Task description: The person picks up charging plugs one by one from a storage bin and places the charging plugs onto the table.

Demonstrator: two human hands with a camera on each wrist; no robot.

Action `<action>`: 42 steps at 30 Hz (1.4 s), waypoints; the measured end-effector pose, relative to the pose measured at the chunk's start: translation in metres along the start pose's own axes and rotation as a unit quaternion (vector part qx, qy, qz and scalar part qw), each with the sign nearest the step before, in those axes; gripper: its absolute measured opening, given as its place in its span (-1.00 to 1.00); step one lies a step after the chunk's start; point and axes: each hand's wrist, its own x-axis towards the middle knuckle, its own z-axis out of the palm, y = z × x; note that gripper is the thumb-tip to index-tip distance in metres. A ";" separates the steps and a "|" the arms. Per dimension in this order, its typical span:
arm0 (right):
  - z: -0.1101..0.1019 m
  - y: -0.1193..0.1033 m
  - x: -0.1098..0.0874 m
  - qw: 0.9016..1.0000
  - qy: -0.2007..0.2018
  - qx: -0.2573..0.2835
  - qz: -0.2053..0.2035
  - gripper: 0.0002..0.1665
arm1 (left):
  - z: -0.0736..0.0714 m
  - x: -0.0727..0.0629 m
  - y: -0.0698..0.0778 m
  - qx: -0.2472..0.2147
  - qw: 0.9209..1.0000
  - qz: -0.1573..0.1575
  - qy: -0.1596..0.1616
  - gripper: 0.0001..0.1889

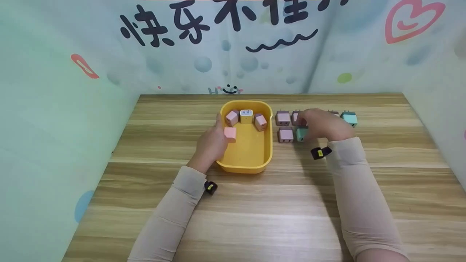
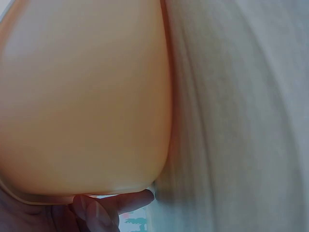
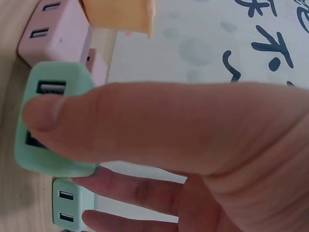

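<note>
My left hand (image 1: pixel 212 143) grips the left wall of a yellow plastic bin (image 1: pixel 244 169); in the left wrist view its fingertips (image 2: pixel 99 215) curl against the far end of the bin wall (image 2: pixel 87 106). Inside the bin are a yellow charger plug (image 1: pixel 246 117) and several pink ones (image 1: pixel 230 134). To the right of the bin, my right hand (image 1: pixel 326 124) pinches a mint-green USB charger (image 1: pixel 301 134), thumb laid across its port face in the right wrist view. Its other fingers lie behind, close to a second green charger (image 3: pixel 72 203).
Lilac chargers (image 1: pixel 285 135) stand in rows between the bin and my right hand, prongs pointing away. Beyond that hand is another mint charger (image 1: pixel 349 118). A printed curtain (image 1: pixel 182 65) borders the wooden table (image 1: pixel 255 211) at the back and sides.
</note>
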 end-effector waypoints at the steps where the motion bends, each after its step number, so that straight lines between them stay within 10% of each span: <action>1: 0.000 0.000 0.001 1.000 -0.001 0.000 0.001 -0.37 | 0.000 0.000 0.000 -0.004 1.000 -0.006 -0.004 -0.04; 42: 0.014 0.009 0.013 1.000 0.010 0.014 0.013 -0.31 | 0.001 0.002 0.001 -0.010 1.000 -0.014 -0.007 0.01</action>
